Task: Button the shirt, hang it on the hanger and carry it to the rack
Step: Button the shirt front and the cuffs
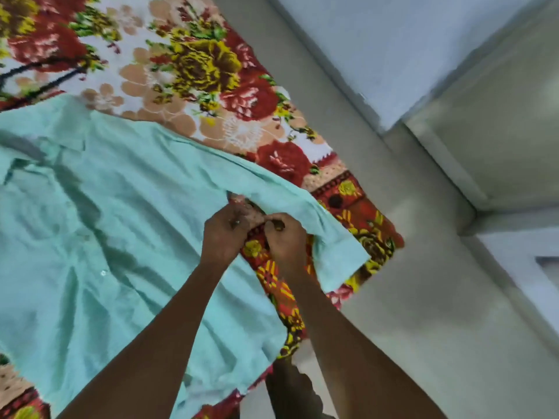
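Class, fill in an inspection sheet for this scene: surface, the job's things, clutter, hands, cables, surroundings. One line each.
Surface: floral bedspread covering a bed.
Job's things: mint shirt lying flat, one white button visible; hanger and rack not seen.
Clutter: nothing seen.
Hands: left hand and right hand meet at the shirt's edge by the sleeve, fingers curled; what they pinch is unclear.
Cables: nothing seen.
Surroundings: pale floor and wall.
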